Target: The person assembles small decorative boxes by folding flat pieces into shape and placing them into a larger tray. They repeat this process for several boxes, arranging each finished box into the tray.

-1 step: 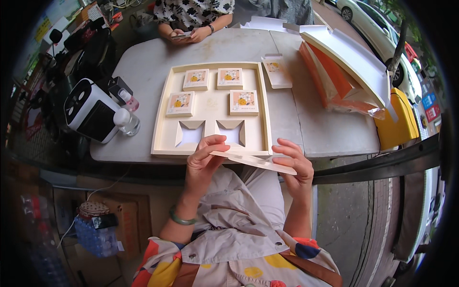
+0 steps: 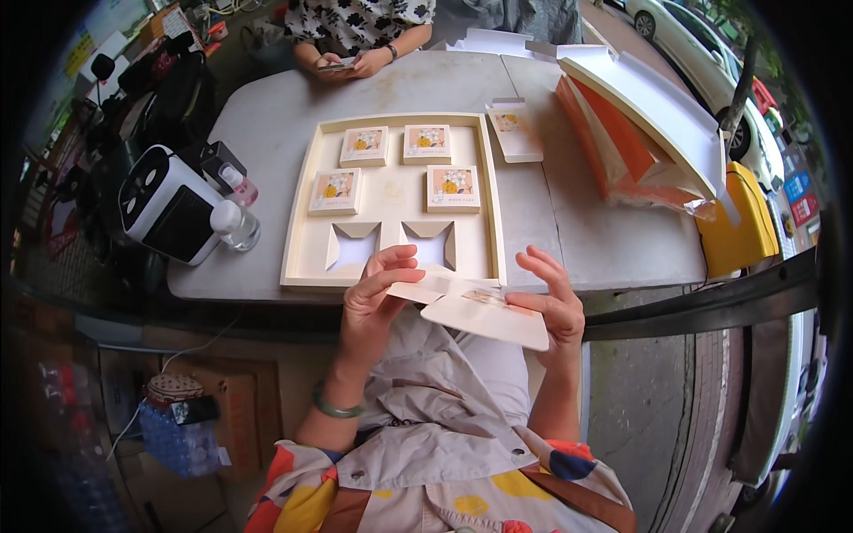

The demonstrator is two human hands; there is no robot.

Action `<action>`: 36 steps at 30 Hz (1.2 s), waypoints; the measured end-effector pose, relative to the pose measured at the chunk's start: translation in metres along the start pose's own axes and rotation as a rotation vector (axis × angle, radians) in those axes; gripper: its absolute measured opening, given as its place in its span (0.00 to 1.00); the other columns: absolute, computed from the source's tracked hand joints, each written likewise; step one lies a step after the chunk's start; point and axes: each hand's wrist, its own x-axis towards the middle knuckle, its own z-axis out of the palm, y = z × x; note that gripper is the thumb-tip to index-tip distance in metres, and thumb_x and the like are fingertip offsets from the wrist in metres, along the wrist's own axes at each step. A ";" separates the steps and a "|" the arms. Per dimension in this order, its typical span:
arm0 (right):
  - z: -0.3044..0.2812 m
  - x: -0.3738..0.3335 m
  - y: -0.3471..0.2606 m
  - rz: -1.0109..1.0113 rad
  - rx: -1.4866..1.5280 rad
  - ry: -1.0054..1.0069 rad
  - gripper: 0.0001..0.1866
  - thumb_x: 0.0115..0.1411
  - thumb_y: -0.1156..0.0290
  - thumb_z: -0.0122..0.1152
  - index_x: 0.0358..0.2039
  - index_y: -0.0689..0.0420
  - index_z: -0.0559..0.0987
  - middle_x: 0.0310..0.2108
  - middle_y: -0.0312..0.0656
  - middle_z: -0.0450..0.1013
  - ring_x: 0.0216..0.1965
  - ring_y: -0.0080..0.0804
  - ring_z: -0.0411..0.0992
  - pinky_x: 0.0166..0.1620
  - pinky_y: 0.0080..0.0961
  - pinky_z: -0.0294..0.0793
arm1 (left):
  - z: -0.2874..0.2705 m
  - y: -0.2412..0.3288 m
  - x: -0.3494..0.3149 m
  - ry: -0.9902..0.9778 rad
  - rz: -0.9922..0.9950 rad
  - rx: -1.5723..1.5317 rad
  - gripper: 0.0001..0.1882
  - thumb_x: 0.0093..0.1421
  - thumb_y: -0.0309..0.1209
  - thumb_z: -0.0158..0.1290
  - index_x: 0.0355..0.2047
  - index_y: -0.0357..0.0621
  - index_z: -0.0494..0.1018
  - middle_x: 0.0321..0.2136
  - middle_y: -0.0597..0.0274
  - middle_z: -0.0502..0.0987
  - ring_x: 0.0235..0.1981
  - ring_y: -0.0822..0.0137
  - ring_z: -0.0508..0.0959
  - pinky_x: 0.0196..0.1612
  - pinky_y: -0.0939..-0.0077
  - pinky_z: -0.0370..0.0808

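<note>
Just past the table's near edge, I hold a flattened small cream carton [image 2: 487, 313], tilted, with part of a printed panel showing. My left hand [image 2: 378, 286] pinches its left end between thumb and fingers. The right end is gripped by my right hand [image 2: 553, 306], its index finger raised and another finger lying on the card. Beyond my hands lies a large cream tray box [image 2: 305, 244]. Four corners of its insert aside, small square floral-printed boxes sit in it, among them one at upper left [image 2: 363, 145] and one at right [image 2: 451, 187]. Two nearer recesses [image 2: 428, 247] hold no box.
Another flat printed carton [image 2: 515, 133] lies right of the tray. A stack of folded card in orange wrapping [image 2: 613, 142] stands at far right. On the left are a white-and-black appliance [image 2: 169, 204] and bottles [image 2: 235, 226]. Across the table [image 2: 293, 107], a person holds a phone.
The carton has turned from nearly edge-on to showing a wider face, and a front panel now hangs lower toward me. My right index finger has risen slightly.
</note>
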 end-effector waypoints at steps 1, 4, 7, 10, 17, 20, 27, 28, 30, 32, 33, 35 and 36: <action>0.000 0.003 -0.003 -0.031 -0.052 0.026 0.17 0.43 0.84 0.63 0.32 0.50 0.86 0.51 0.47 0.74 0.59 0.51 0.66 0.58 0.41 0.66 | 0.000 0.005 0.000 -0.018 -0.030 -0.112 0.11 0.63 0.21 0.50 0.43 0.39 0.79 0.53 0.55 0.69 0.52 0.67 0.71 0.53 0.76 0.70; -0.002 -0.003 0.004 -0.077 -0.085 0.055 0.16 0.40 0.81 0.65 0.29 0.45 0.87 0.60 0.52 0.65 0.64 0.56 0.59 0.61 0.45 0.62 | 0.005 0.025 0.002 -0.011 -0.219 -0.431 0.16 0.63 0.24 0.50 0.51 0.35 0.72 0.54 0.53 0.69 0.51 0.68 0.72 0.55 0.76 0.69; 0.003 -0.003 0.006 -0.126 -0.020 0.103 0.17 0.45 0.83 0.64 0.32 0.45 0.87 0.64 0.57 0.58 0.65 0.55 0.57 0.62 0.45 0.62 | 0.004 0.021 0.002 -0.018 -0.386 -0.406 0.23 0.63 0.25 0.51 0.58 0.34 0.64 0.53 0.54 0.71 0.51 0.70 0.73 0.54 0.76 0.70; 0.014 -0.002 0.005 -0.063 0.123 0.156 0.18 0.51 0.83 0.62 0.40 0.46 0.85 0.64 0.57 0.58 0.64 0.53 0.59 0.61 0.43 0.64 | 0.007 0.011 -0.001 -0.006 -0.386 -0.298 0.27 0.62 0.21 0.52 0.61 0.34 0.59 0.46 0.57 0.75 0.46 0.74 0.75 0.51 0.79 0.71; 0.013 -0.022 0.025 0.464 0.547 0.042 0.24 0.73 0.59 0.39 0.56 0.66 0.71 0.54 0.46 0.70 0.51 0.27 0.70 0.52 0.23 0.68 | 0.009 -0.001 0.000 0.098 -0.227 -0.130 0.30 0.61 0.23 0.54 0.61 0.34 0.56 0.45 0.57 0.75 0.45 0.72 0.75 0.50 0.78 0.72; 0.028 -0.017 0.011 0.471 0.443 0.015 0.23 0.72 0.60 0.39 0.55 0.66 0.71 0.49 0.43 0.74 0.48 0.25 0.70 0.52 0.21 0.67 | 0.020 -0.005 0.001 0.100 -0.110 0.083 0.38 0.58 0.30 0.60 0.63 0.34 0.52 0.49 0.53 0.71 0.48 0.67 0.73 0.49 0.75 0.72; 0.053 -0.014 0.005 0.274 0.475 -0.069 0.28 0.67 0.69 0.53 0.64 0.62 0.59 0.57 0.48 0.66 0.56 0.33 0.67 0.56 0.33 0.68 | 0.025 -0.005 0.001 0.134 -0.006 0.443 0.48 0.50 0.38 0.68 0.64 0.34 0.52 0.52 0.50 0.68 0.51 0.60 0.72 0.52 0.67 0.71; 0.052 -0.013 0.006 0.320 0.440 -0.052 0.30 0.65 0.70 0.56 0.64 0.62 0.58 0.56 0.48 0.67 0.55 0.33 0.68 0.55 0.32 0.69 | 0.027 -0.005 0.000 0.125 -0.038 0.353 0.47 0.50 0.37 0.68 0.64 0.35 0.54 0.52 0.50 0.68 0.51 0.60 0.72 0.52 0.67 0.71; 0.047 -0.009 0.010 0.414 0.367 -0.016 0.34 0.61 0.70 0.62 0.64 0.62 0.58 0.54 0.47 0.68 0.53 0.32 0.70 0.54 0.32 0.71 | 0.026 0.006 -0.001 0.081 -0.099 0.312 0.30 0.55 0.32 0.64 0.55 0.35 0.67 0.46 0.56 0.76 0.44 0.69 0.76 0.47 0.72 0.74; 0.041 -0.009 0.015 0.447 0.401 0.030 0.32 0.56 0.72 0.69 0.59 0.62 0.65 0.47 0.44 0.73 0.45 0.28 0.73 0.49 0.28 0.74 | 0.025 0.016 -0.003 0.025 -0.186 0.234 0.21 0.59 0.29 0.61 0.50 0.34 0.72 0.42 0.59 0.79 0.40 0.73 0.77 0.44 0.75 0.75; 0.035 -0.010 0.022 0.483 0.496 0.008 0.30 0.56 0.72 0.68 0.57 0.63 0.67 0.45 0.43 0.74 0.44 0.28 0.74 0.48 0.27 0.74 | 0.021 0.016 -0.004 0.012 -0.220 0.187 0.18 0.59 0.29 0.60 0.48 0.34 0.74 0.40 0.61 0.80 0.39 0.75 0.76 0.43 0.76 0.75; 0.028 -0.010 0.020 0.557 0.601 0.021 0.18 0.59 0.72 0.66 0.48 0.64 0.76 0.38 0.38 0.77 0.39 0.21 0.73 0.45 0.22 0.74 | 0.014 0.016 -0.002 -0.019 -0.292 0.092 0.12 0.61 0.27 0.57 0.44 0.33 0.76 0.37 0.64 0.81 0.36 0.78 0.76 0.41 0.79 0.76; 0.026 -0.011 0.020 0.585 0.583 -0.002 0.16 0.60 0.72 0.65 0.47 0.64 0.76 0.38 0.37 0.77 0.39 0.20 0.73 0.44 0.21 0.73 | 0.014 0.015 -0.002 -0.024 -0.293 0.086 0.12 0.61 0.27 0.57 0.43 0.34 0.77 0.36 0.65 0.81 0.36 0.79 0.76 0.41 0.80 0.76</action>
